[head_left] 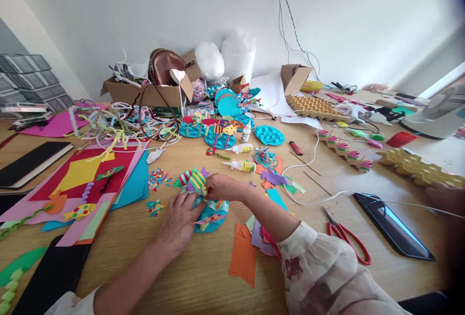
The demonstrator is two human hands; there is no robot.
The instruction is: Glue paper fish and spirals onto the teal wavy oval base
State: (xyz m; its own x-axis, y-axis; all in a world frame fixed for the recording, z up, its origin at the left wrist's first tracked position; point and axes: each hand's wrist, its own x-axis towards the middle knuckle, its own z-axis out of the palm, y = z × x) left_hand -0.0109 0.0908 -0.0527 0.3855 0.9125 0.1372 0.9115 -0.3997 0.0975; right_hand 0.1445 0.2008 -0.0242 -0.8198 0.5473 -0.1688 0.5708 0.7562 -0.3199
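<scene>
A round blue paper craft [214, 225] with colourful paper fish standing on it lies on the table in front of me. My left hand [178, 219] holds it at its left side, fingers bent over the edge. My right hand [221, 187] reaches over its back part, fingers pinched together beside a yellow-and-green striped paper fish [196, 180]. Whatever those fingertips grip is hidden. A spotted pink paper fish [211, 219] sits at the craft's front. Two glue bottles [242, 165] [241, 149] lie just behind my right hand.
Red-handled scissors [348, 242], a tablet [394, 228] and a white cable lie to the right. Orange paper pieces [242, 254] lie near my right forearm. Coloured sheets [82, 174] cover the left side. Finished-looking blue crafts [220, 135] stand behind. Another person's hand [445, 196] is at far right.
</scene>
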